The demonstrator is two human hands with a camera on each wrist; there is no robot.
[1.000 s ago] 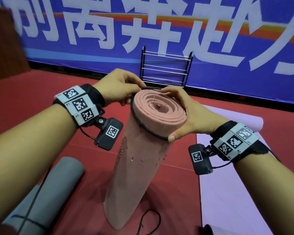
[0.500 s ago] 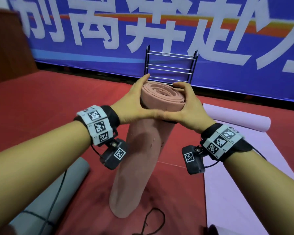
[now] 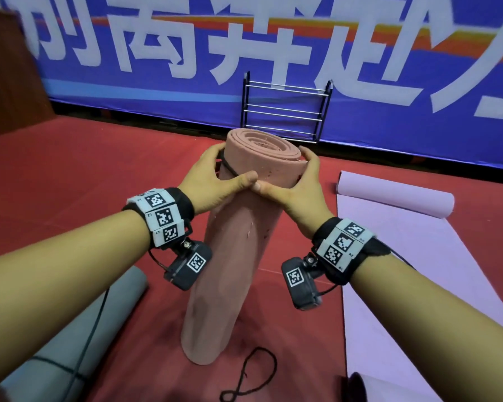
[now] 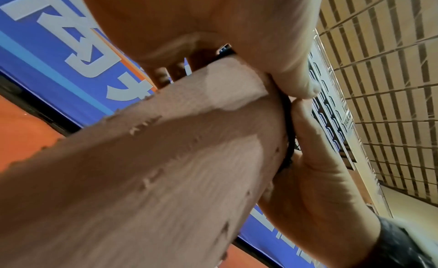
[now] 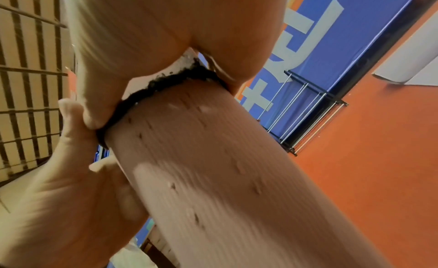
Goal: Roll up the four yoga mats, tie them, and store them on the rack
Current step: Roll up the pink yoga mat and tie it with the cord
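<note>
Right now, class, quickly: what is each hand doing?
Left hand: closed, gripping the rolled pink mat near its top, at the black cord.
Right hand: closed, gripping the same mat opposite.

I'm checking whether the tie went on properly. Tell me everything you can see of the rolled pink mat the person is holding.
The pink mat is rolled into a tight spiral, foam-like, ribbed and pitted with small nicks. It stands on end on the red floor, leaning slightly. A black cord loops around it near the top end. The left hand and right hand grip that end, thumbs meeting at the front along the cord.
</note>
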